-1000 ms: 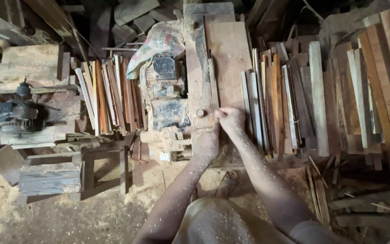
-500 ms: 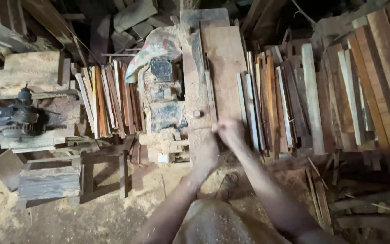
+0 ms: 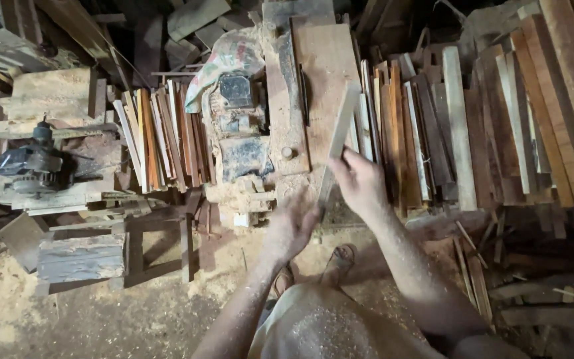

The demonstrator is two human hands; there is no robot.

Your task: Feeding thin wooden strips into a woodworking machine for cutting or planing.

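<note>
A: Which way is the wood strip [image 3: 337, 143] pointing?

B: Its long axis is running near to far, leaning slightly right at the far end. The far end is lying over the flat board [image 3: 327, 73] on the saw worktop [image 3: 279, 113]; the near end is reaching down between the two hands.

A: How are the fingers sitting?

B: The right hand [image 3: 360, 183] is grasping the strip about halfway along, fingers curled around it from the right side. The left hand [image 3: 293, 226] is at the near end, fingers loosely bent and partly spread; whether they are closing on the strip or only touching it cannot be told.

A: What materials and shapes are showing?

B: The strip is thin, straight, pale and rough-sawn. The board under it is broad, reddish-brown and smooth. Both forearms are carrying a coat of fine sawdust. Just left of the board, a dusty motor [image 3: 237, 110] is sitting under a patterned cloth [image 3: 230, 56]. Stacks of narrow slats [image 3: 473, 126] are standing on edge to the right, and more slats [image 3: 161, 139] to the left. Sawdust [image 3: 8, 306] is covering the floor at near left.
</note>
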